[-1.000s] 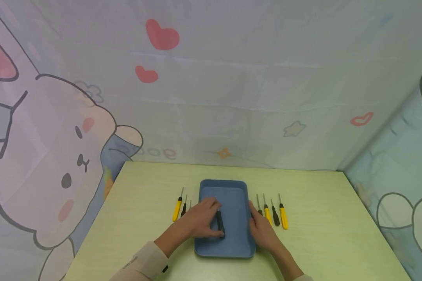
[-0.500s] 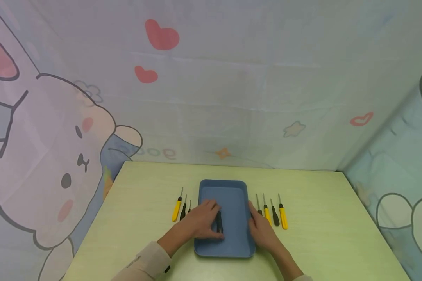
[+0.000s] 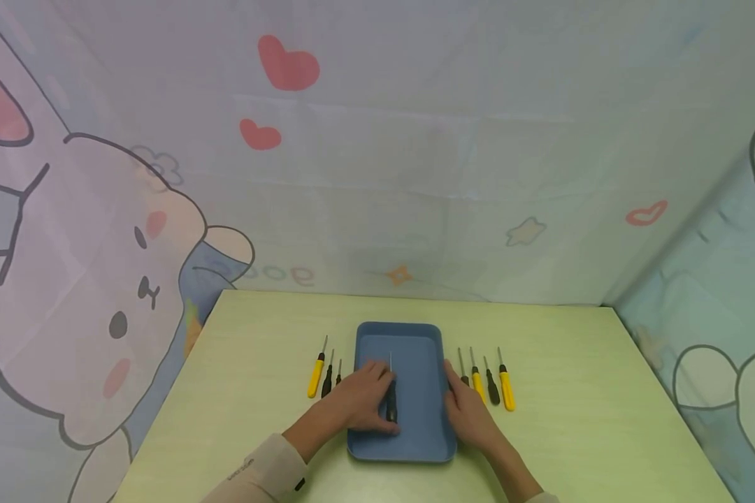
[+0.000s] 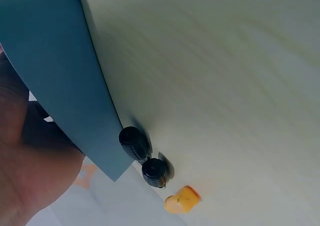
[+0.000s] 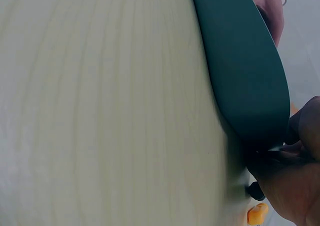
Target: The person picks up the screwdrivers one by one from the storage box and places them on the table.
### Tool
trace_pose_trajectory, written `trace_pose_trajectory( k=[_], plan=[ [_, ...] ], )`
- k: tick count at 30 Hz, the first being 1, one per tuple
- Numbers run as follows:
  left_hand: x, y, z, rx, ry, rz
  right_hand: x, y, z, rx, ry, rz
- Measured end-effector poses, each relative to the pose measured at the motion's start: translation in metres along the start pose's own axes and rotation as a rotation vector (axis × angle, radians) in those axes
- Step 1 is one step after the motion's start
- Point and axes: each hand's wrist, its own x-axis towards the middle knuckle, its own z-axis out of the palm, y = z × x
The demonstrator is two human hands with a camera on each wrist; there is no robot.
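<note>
A blue tray (image 3: 421, 440) lies on the table, its long sides running away from me. Inside it is a screwdriver with a black handle (image 3: 391, 402), its thin shaft pointing to the back. My left hand (image 3: 360, 398) reaches over the tray's left side and pinches this screwdriver, thumb by the handle's near end and fingers farther up. My right hand (image 3: 470, 416) grips the tray's right rim. In the left wrist view the tray's side wall (image 4: 65, 80) hides most of the fingers. The right wrist view shows the right hand (image 5: 295, 186) against the tray's end.
Left of the tray lie a yellow screwdriver (image 3: 317, 376) and black ones (image 3: 328, 383), partly behind the left hand. On the right several yellow and black screwdrivers (image 3: 506, 388) lie side by side, close to the right hand. A printed cloth (image 3: 377, 175) hangs behind the table (image 3: 572, 391).
The black screwdriver in the tray has turned slightly and now lies straighter, its near end a little farther left. My left fingers have shifted slightly. The right hand and tray stay in place.
</note>
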Motion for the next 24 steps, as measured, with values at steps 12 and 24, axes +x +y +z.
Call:
trace_pose_trajectory(
  k=[12,24],
  plan=[
    [0.0004,0.003,0.0002,0.011,-0.011,-0.003,-0.0008,0.0013,0.0012,-0.004,0.006,-0.022],
    [0.0015,0.0027,0.0017,-0.043,0.002,0.003,0.0001,0.003,0.001,-0.015,0.002,-0.017]
  ],
)
